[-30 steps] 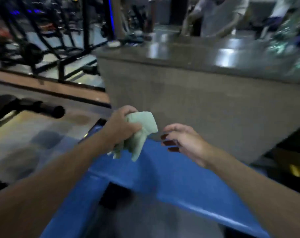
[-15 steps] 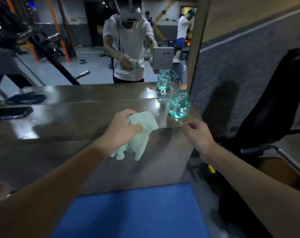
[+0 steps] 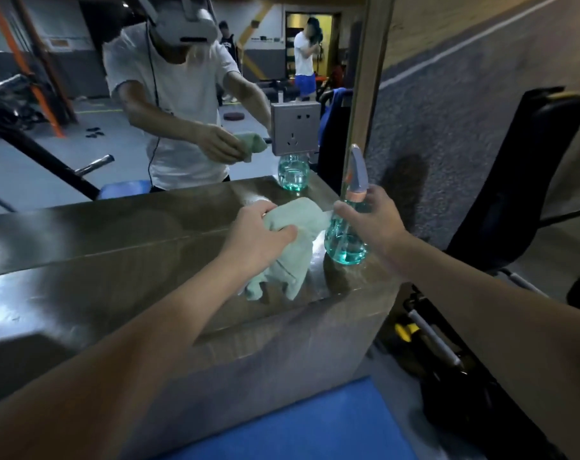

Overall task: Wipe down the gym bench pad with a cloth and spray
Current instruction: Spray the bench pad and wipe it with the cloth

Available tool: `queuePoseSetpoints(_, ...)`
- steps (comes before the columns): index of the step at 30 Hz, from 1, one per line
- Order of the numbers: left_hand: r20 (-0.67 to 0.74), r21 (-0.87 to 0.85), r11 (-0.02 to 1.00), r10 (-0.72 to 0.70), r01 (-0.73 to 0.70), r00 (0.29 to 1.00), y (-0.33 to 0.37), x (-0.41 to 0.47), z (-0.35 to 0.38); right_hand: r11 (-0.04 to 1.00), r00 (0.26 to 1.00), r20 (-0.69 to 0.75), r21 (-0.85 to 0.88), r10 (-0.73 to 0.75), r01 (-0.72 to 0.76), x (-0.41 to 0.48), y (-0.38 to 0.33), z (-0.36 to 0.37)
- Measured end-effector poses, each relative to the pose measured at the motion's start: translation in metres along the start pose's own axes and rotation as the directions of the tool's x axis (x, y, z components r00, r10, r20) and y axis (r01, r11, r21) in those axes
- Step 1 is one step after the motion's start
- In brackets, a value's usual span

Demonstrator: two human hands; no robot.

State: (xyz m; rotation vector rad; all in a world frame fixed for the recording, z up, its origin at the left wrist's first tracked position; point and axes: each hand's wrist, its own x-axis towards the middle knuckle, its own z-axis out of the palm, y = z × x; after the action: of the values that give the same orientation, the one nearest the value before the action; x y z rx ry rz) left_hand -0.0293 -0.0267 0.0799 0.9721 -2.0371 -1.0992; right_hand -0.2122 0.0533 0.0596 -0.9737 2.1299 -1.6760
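My left hand grips a pale green cloth that hangs over the grey ledge. A clear spray bottle with teal liquid and a grey trigger head stands on the ledge's right end. My right hand is around the bottle's neck, fingers curled at it but not clearly closed. The blue bench pad shows at the bottom, below the ledge.
A wall mirror behind the ledge reflects me, the cloth, the bottle and other people in the gym. A grey wall socket sits on the mirror. Black gym equipment stands to the right, with metal handles lower down.
My view rose from the blue pad to the ledge. My right hand travelled forward from the ledge edge to the spray bottle's neck. The left hand kept hold of the cloth.
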Motion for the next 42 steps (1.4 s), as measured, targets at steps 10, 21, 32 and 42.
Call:
queuePoseSetpoints(10,0.046,-0.040,0.999,-0.001,0.002,0.999,-0.013,-0.018,0.007,0.967,0.967,-0.133,-0.160,-0.218,0.196,-0.033,0.004,-0.024)
queuePoseSetpoints(21,0.160,0.057,0.983,0.163,-0.174,0.974,-0.076,-0.143,0.092,0.995,0.995,-0.104,0.099,0.003,0.008,-0.175,0.084,-0.082)
queuePoseSetpoints(32,0.198,0.521,0.839,0.059,-0.156,0.979,-0.370,-0.241,0.262,0.810,0.824,0.009,-0.186,0.567,-0.556,-0.314,0.370,-0.019)
queuePoseSetpoints(42,0.394,0.706,0.671,-0.106,-0.227,0.913,-0.515,-0.315,0.314,0.763,0.794,-0.010,-0.267,0.608,-0.588,-0.360,0.489,0.038)
